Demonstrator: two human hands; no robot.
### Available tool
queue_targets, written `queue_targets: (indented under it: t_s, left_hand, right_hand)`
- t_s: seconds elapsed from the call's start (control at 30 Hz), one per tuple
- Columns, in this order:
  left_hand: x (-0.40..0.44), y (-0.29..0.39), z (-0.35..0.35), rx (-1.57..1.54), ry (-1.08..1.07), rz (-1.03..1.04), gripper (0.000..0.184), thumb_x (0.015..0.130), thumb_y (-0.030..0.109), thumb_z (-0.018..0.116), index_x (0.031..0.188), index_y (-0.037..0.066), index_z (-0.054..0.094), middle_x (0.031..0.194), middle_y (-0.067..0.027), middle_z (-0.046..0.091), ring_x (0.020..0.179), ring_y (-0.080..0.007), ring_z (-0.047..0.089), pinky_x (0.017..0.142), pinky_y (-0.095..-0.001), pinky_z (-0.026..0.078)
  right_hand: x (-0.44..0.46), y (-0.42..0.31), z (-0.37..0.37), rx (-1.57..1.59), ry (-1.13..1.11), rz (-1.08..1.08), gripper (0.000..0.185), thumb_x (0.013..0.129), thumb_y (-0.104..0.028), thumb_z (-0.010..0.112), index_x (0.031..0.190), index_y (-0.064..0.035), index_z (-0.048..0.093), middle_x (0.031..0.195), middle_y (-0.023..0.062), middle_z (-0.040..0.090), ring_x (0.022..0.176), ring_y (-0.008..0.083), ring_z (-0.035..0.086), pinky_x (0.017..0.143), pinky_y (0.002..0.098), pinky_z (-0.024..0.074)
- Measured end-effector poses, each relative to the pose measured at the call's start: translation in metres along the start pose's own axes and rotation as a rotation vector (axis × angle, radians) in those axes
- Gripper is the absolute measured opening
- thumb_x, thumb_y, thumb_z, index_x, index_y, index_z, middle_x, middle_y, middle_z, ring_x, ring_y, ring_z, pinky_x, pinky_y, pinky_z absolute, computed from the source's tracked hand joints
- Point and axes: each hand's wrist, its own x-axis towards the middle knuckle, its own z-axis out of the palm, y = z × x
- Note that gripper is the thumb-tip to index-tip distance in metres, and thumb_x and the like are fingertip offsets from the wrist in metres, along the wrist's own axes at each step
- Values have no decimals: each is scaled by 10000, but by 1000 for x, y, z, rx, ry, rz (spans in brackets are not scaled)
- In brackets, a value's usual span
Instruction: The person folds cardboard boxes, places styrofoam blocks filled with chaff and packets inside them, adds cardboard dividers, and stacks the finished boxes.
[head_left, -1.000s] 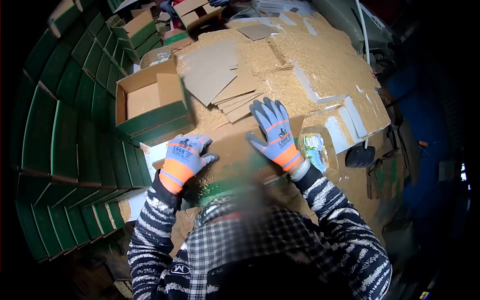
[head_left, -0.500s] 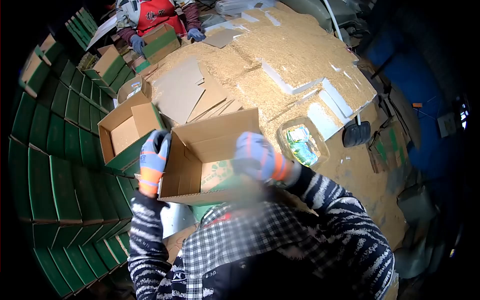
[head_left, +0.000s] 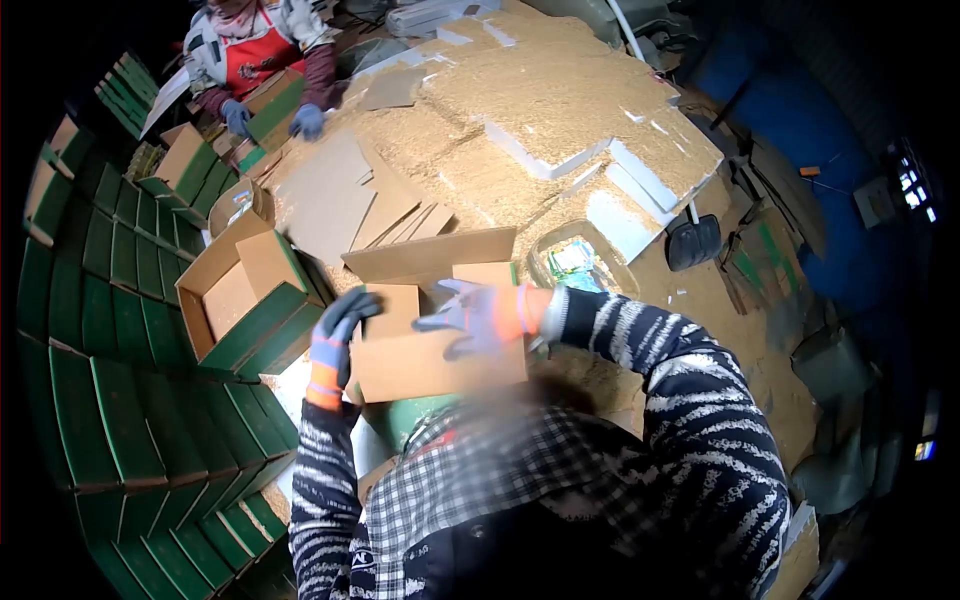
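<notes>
A cardboard box, green outside and brown inside, stands in front of my body with its flaps partly folded inward and its far panel upright. My right hand, in a grey-blue and orange glove, reaches over the box with fingers spread above the near flap. At the box's left side is my left hand, gloved the same way, its curved fingers apart and by the left flap; whether they press on it I cannot tell. The flaps and my right hand hide most of the box's inside.
Another open box stands to the left. Beyond lie flat cardboard sheets beside a broad layer of grain-like bits. A basket holds packets. Green boxes are stacked at left. A co-worker handles a box across the table.
The box's flaps, upright before, now lean inward over the opening. My right hand has opened out from a closed shape. The view has shifted slightly.
</notes>
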Motion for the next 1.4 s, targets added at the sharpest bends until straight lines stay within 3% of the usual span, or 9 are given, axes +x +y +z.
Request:
queue_targets:
  t_s: [0.13, 0.33, 0.53, 0.67, 0.73, 0.8, 1.0, 1.1, 1.4]
  left_hand:
    - [-58, -49, -41, 100, 613, 156, 515, 1046, 281, 463, 1464, -11, 385, 1500, -165, 394, 1264, -270, 524, 1092, -380, 418]
    - [-57, 102, 38, 316, 128, -21, 372, 943, 205, 581, 1228, -32, 602, 1066, -104, 689, 942, -163, 629, 832, -324, 498]
    - [-47, 6, 65, 1161, -464, -131, 519, 920, 270, 611, 1385, 77, 483, 909, -269, 668, 896, -439, 650, 779, -498, 514]
    - [-45, 42, 82, 1068, -766, -234, 482, 905, 277, 611, 1350, 101, 551, 885, -205, 699, 811, -374, 682, 723, -455, 536]
    - [-44, 30, 64, 973, -743, -100, 441, 887, 248, 612, 1300, 95, 592, 900, -182, 708, 835, -376, 683, 755, -445, 539]
    - [-37, 29, 63, 955, -572, 103, 417, 872, 218, 610, 1265, 80, 616, 971, -175, 705, 910, -379, 671, 823, -442, 526]
    - [-38, 11, 53, 1030, 688, 189, 498, 1001, 270, 522, 1407, -14, 471, 1484, -182, 445, 1362, -333, 421, 1136, -441, 307]
    - [-42, -9, 49, 240, 688, -49, 590, 974, 171, 516, 1513, 13, 334, 1545, -148, 364, 1403, -280, 357, 1164, -377, 268]
    - [-42, -27, 36, 463, 554, -74, 682, 843, -6, 474, 1512, 9, 343, 1559, -147, 358, 1457, -262, 290, 1210, -363, 193]
  right_hand:
    - [-25, -9, -31, 282, 345, 111, 649, 964, -374, 589, 1533, -180, 344, 1234, 169, 660, 1267, 349, 519, 1068, 449, 394]
    - [13, -3, 107, 1918, 922, 85, 491, 991, -81, 522, 1460, -92, 378, 1420, 47, 511, 1267, 122, 481, 1057, 297, 394]
    - [-12, 120, 184, 662, -143, 383, 265, 955, -195, 574, 1180, -71, 641, 1136, 89, 681, 1055, 190, 642, 901, 345, 514]
    - [-92, 196, 12, 717, 877, 690, 309, 949, -290, 576, 1121, -80, 724, 986, 86, 748, 895, 237, 706, 813, 362, 553]
    - [-91, 337, 23, 317, 1480, 845, 687, 879, -533, 647, 1379, -76, 534, 1394, 162, 543, 1241, 333, 534, 1024, 393, 424]
    - [-80, 417, 8, 350, 1191, 1655, 997, 731, -758, 652, 1433, -78, 456, 1514, 221, 348, 1392, 406, 318, 1131, 462, 273]
    - [-4, 387, -63, 907, 1564, 1529, 1246, 690, -615, 786, 1583, -136, 63, 1561, 311, 201, 1441, 475, 236, 1167, 507, 234]
    - [-25, 361, -72, 763, 1665, 1301, 1243, 664, -449, 873, 1578, -101, 106, 1574, 281, 227, 1423, 458, 297, 1175, 467, 258]
    - [-160, 179, -125, 1112, 1301, 407, 859, 785, 26, 747, 1524, -20, 312, 1450, 147, 491, 1297, 217, 502, 1041, 320, 449]
